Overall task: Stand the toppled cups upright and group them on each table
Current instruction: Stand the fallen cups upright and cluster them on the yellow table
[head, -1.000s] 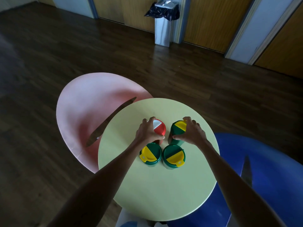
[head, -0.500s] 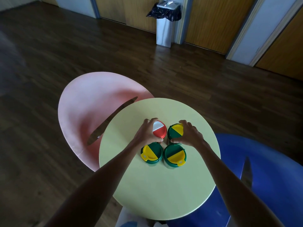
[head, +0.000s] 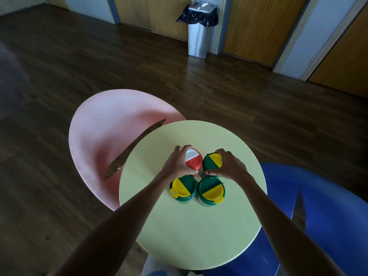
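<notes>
Grouping appears underway: left grip [head: 177, 164] is clasping the red-and-white-lidded plastic cup [head: 194, 162], right grip [head: 229, 168] the green yellow-lidded cup [head: 213, 161], mid pale-yellow round tabletop [head: 199, 236]. Next: releasing without tipping.

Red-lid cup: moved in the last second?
Yes. The red-lid cup, held by the left hand, shifted toward the camera, away from the far rim of the yellow table, closing on the near-left green cup.

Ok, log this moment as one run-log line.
left hand: grips red-lidded cup | right hand: grips far green cup | all four upright, clustered on yellow table
</notes>
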A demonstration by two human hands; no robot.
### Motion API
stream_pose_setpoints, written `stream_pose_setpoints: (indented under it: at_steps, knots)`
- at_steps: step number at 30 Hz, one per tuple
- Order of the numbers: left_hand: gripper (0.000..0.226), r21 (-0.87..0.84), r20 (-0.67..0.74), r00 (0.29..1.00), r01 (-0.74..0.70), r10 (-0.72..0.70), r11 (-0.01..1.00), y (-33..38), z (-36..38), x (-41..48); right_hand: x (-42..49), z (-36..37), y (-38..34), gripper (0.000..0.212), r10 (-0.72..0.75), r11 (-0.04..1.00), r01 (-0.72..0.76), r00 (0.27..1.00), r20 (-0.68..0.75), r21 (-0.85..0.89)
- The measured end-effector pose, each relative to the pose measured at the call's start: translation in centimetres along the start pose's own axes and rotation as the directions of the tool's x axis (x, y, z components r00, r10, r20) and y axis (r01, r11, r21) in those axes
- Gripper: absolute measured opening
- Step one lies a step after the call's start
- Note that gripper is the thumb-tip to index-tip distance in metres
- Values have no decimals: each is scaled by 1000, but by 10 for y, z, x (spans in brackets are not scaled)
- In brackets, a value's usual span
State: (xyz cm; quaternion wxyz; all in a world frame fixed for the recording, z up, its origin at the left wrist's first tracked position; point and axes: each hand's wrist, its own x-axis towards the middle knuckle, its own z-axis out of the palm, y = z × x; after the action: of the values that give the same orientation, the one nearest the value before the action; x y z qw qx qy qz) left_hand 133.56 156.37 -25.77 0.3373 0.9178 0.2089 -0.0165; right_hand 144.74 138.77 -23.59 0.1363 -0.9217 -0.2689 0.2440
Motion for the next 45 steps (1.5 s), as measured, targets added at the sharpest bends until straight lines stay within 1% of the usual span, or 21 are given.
stream_pose_setpoints:
  at_steps: [7,10,14,17,19,21,23,25,27,28,30,32,36,39,42,45]
  knots:
    - [92,0,7,1000,8,-8,1000,0,0,-1,1,0,2,95,-13,1000,11,999,46,26]
    - [95,1,4,1000,25,-25,1000,-1,1,-1,0,0,2,98,-14,999,12,998,60,36]
    - [104,-9,25,999,22,-22,1000,-4,0,-4,-1,2,4,97,-8,999,7,999,41,45]
    - [110,-83,46,999,-7,10,997,-6,-2,-10,-4,2,8,91,-2,997,2,1000,11,72]
    - [111,-157,20,1000,-13,16,988,-7,-4,-15,-8,1,12,86,1,994,2,1000,-22,113]
    - [107,-229,-27,999,20,-27,973,-9,-5,-23,-15,-1,17,81,15,982,0,997,-80,187]
    - [96,-304,-96,989,79,-113,949,-16,-4,-33,-26,0,24,75,60,959,-16,987,-147,283]
    - [85,-411,-136,970,129,-201,902,-25,0,-50,-42,8,29,70,107,928,-20,971,-214,372]
    - [78,-493,-104,967,153,-233,856,-35,7,-70,-63,22,33,68,119,910,7,953,-277,414]
    - [81,-513,-70,971,163,-230,843,-40,11,-80,-74,31,34,68,117,904,21,949,-293,427]
    - [92,-519,-8,979,171,-205,837,-49,19,-98,-92,47,34,71,121,885,23,953,-278,465]
    - [98,-509,20,985,156,-169,847,-52,25,-109,-101,60,34,80,120,869,12,964,-236,495]
    - [97,-493,-3,995,88,-103,866,-43,31,-114,-106,75,28,91,96,881,-5,981,-168,472]
    - [97,-484,-41,994,70,-103,872,-41,33,-113,-105,80,20,96,87,894,4,980,-181,448]
    - [95,-487,-52,993,66,-104,871,-41,32,-113,-102,83,15,93,102,890,3,973,-205,455]
    - [88,-495,-50,993,70,-109,866,-39,32,-114,-102,85,16,86,74,883,40,972,-223,467]
